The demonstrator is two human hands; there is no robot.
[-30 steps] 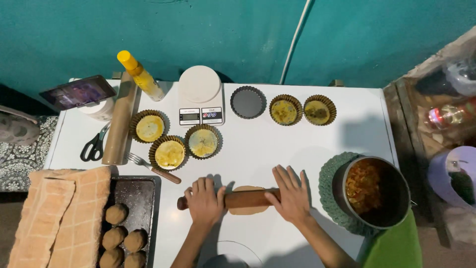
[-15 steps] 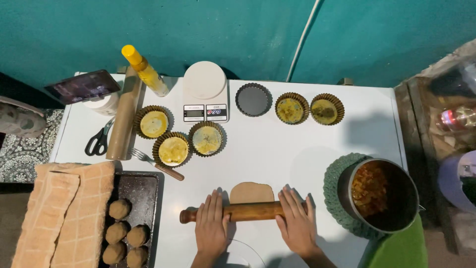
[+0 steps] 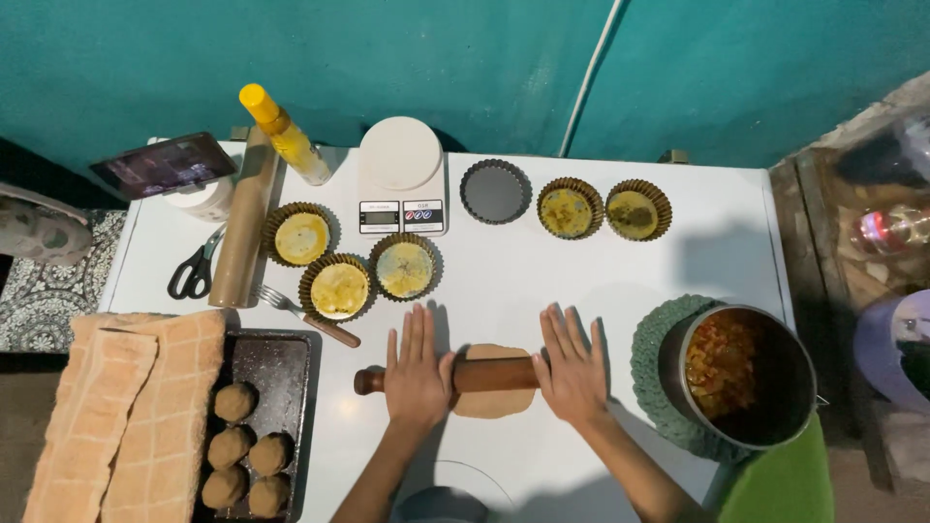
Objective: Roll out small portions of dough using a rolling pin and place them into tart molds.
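- Head view: left hand [image 3: 418,376] and right hand [image 3: 572,371], both spread flat, press the rolling pin [image 3: 455,376] at six o'clock on the desk [image 3: 601,261].
- Pin now sits mid-dough [image 3: 494,399]; half a second ago the dough disc peeked out beyond it, toward twelve o'clock.

Scale [image 3: 400,179], scissors [image 3: 194,271], filling pot [image 3: 751,373]
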